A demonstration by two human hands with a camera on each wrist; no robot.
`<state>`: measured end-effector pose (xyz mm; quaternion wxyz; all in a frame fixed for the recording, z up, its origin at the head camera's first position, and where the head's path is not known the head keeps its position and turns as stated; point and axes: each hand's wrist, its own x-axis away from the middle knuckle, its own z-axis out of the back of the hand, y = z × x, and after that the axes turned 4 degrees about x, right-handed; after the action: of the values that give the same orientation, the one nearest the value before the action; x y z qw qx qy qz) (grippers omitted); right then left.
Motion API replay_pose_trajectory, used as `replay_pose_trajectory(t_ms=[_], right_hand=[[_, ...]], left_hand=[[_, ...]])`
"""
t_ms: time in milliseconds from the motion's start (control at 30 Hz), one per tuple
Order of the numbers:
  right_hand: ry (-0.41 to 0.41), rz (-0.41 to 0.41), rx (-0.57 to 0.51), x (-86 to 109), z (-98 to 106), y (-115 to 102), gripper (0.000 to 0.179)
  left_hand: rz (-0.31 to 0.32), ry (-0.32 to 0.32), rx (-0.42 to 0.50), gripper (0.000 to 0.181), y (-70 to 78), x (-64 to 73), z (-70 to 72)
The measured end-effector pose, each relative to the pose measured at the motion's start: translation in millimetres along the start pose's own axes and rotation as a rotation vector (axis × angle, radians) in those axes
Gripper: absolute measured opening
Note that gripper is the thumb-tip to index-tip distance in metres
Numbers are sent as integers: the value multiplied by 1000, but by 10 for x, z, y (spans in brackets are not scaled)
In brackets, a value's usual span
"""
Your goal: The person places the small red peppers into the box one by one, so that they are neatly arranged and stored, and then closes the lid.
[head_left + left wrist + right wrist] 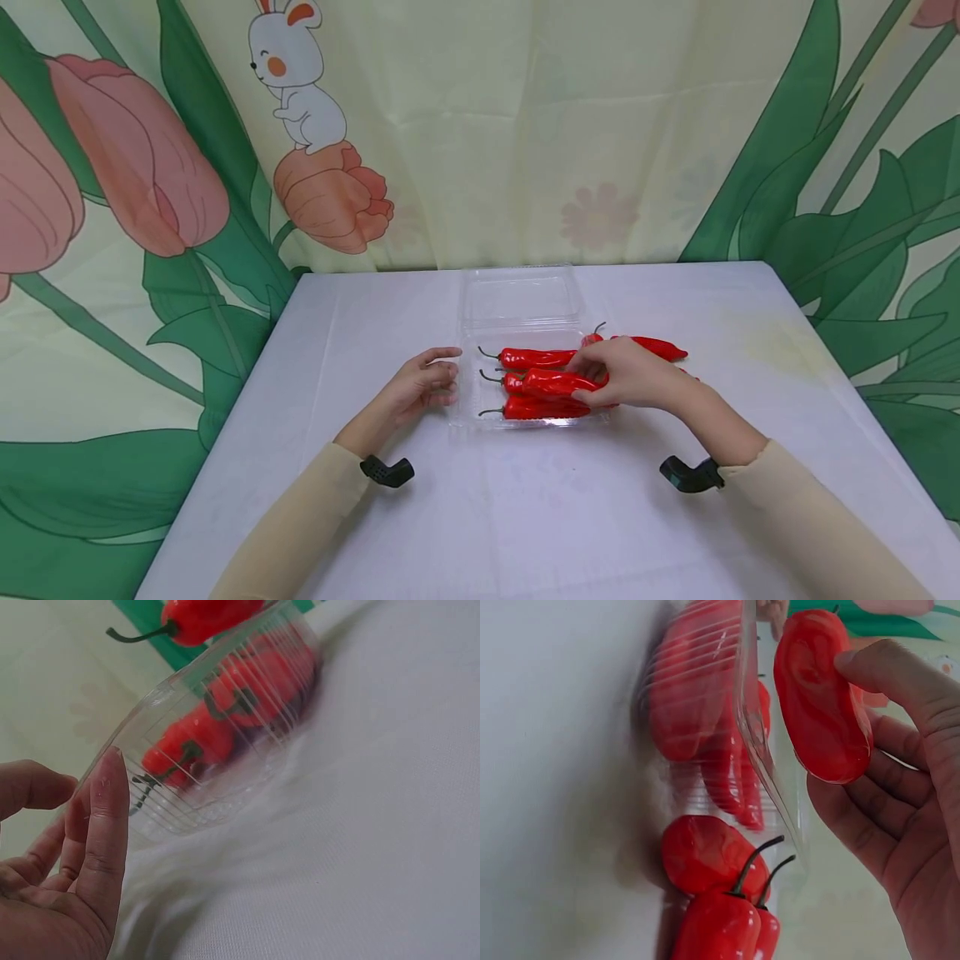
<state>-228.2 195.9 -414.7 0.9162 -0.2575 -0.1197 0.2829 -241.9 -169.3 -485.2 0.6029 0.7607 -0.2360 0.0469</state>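
Pepper (553, 384) clamped in right hand (630, 373) above clear container (555, 422) of red peppers (534, 358); left hand (422, 387), fingers extended, at container's left side

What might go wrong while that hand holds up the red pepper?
The held pepper looks smooth and shiny, so it might slip out of the right hand. The left hand is right at the edge of the clear box, so a bump might nudge the box. The loose peppers lie near the right hand, which might knock them.
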Motion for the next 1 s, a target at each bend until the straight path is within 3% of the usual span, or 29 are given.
replay_pose_trajectory(t_ms=[167, 667, 1000], right_hand=[[-32, 4, 10, -42, -67, 8, 43], [-68, 64, 29, -71, -146, 13, 39], [-44, 92, 65, -56, -132, 45, 45]], left_hand=[[8, -2, 1, 50, -10, -8, -3], [-3, -19, 19, 50, -31, -20, 0], [-4, -11, 9, 49, -17, -6, 4]])
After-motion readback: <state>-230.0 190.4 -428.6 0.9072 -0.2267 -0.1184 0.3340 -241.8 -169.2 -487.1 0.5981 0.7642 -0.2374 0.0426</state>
